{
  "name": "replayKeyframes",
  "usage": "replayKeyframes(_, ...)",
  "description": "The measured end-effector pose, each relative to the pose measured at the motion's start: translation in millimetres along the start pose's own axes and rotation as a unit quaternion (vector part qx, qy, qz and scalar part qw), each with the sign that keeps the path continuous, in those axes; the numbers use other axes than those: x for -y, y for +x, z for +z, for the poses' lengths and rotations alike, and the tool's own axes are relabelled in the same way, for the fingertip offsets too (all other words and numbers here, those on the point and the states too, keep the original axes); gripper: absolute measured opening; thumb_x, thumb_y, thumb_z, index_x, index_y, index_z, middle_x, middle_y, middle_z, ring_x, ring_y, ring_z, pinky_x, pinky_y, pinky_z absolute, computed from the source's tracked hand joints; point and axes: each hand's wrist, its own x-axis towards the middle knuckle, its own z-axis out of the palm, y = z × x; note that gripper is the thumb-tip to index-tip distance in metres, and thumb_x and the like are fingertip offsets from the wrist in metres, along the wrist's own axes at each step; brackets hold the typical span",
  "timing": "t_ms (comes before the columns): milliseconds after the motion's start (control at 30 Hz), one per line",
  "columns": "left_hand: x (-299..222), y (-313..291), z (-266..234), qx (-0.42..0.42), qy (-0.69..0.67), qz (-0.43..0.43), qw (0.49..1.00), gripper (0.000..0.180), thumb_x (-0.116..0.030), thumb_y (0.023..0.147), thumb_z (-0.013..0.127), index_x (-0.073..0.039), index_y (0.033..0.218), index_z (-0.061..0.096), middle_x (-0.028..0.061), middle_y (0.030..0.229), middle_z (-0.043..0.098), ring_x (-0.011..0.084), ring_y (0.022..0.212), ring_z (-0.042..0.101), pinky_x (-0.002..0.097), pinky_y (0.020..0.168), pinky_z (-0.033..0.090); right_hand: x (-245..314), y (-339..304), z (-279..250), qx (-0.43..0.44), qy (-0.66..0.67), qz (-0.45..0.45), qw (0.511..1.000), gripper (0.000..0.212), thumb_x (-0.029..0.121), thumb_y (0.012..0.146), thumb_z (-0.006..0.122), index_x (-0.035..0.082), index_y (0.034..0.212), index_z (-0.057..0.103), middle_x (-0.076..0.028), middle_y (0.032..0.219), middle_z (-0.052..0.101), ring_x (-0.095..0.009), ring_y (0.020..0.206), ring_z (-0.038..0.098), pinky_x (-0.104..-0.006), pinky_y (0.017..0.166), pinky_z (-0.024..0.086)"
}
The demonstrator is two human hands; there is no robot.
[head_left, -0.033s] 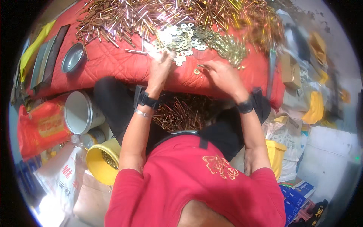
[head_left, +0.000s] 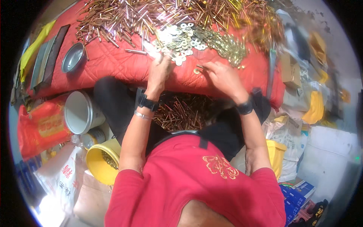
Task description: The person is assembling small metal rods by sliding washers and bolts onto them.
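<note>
My left hand [head_left: 160,70] is at the near edge of a pile of round metal washers [head_left: 183,42], its fingers drawn together. Glare washes out its fingertips, so anything between them cannot be made out. Thumb and fingers of my right hand [head_left: 224,75] pinch a short thin metal rod [head_left: 201,67]. Just under the rod's tip, a single brass-coloured washer [head_left: 196,71] lies on the red quilted cloth [head_left: 113,64]. Beyond both hands spreads a big heap of copper-coloured metal rods [head_left: 128,19]. Loose rods [head_left: 136,52] lie left of the washers.
A metal bowl [head_left: 73,58] sits on the cloth at left. Below it stand a white bucket [head_left: 79,112] and a yellow bucket [head_left: 102,160] with small metal parts. More rods [head_left: 179,113] lie between my legs. At right are a cardboard box [head_left: 290,72] and a yellow container [head_left: 275,155].
My left hand has shifted very slightly, its wrist a little nearer the middle. The right hand and its rod have hardly moved.
</note>
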Motion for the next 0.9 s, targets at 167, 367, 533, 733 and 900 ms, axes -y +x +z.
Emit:
replayKeyframes(167,7,-26,-1,0.006,-0.176,-0.034,0.984,0.03,-0.025,0.093,0.057,0.0,0.109,0.056,0.0076,0.08,0.062,0.011,0.062,0.056,0.0209,0.053,0.046,16,-5,-1,0.046,-0.024,-0.039,0.998,0.02,0.018,0.087,0.057,0.012,0.104,0.066,-0.013,0.091,0.063,-0.031,0.086,0.062,-0.0403,0.072,0.05)
replayKeyframes(367,8,-34,14,-0.001,-0.346,-0.076,0.935,0.031,-0.02,0.093,0.058,-0.002,0.119,0.055,0.0084,0.093,0.065,0.0168,0.077,0.063,0.03,0.071,0.055,26,5,6,0.057,-0.161,-0.037,0.985,0.011,0.016,0.083,0.059,0.013,0.089,0.068,-0.011,0.079,0.065,-0.032,0.077,0.064,-0.043,0.064,0.05)
replayKeyframes(533,22,-29,8,0.049,-0.381,-0.075,0.92,0.027,-0.02,0.093,0.059,-0.001,0.112,0.055,0.0049,0.086,0.061,0.0167,0.076,0.06,0.0345,0.072,0.054,44,65,21,0.176,-0.283,-0.073,0.94,0.016,0.013,0.074,0.061,0.009,0.087,0.071,-0.012,0.078,0.069,-0.029,0.074,0.068,-0.0411,0.065,0.054)
replayKeyframes(733,17,-33,-3,0.173,-0.388,-0.123,0.897,0.037,-0.018,0.093,0.058,0.005,0.121,0.051,0.0028,0.079,0.057,0.0118,0.068,0.053,0.0228,0.061,0.049,33,69,0,0.267,-0.196,-0.095,0.939,0.019,0.013,0.076,0.059,0.012,0.09,0.071,-0.013,0.088,0.069,-0.03,0.083,0.068,-0.0417,0.07,0.054)
replayKeyframes(900,39,-20,-19,0.343,-0.431,-0.115,0.826,0.039,-0.017,0.093,0.057,0.008,0.123,0.049,0.0094,0.092,0.061,0.0157,0.074,0.059,0.0237,0.065,0.052,1,14,3,0.069,0.065,-0.056,0.994,0.015,0.014,0.085,0.06,0.009,0.098,0.065,-0.01,0.084,0.069,-0.025,0.078,0.067,-0.0354,0.067,0.051)
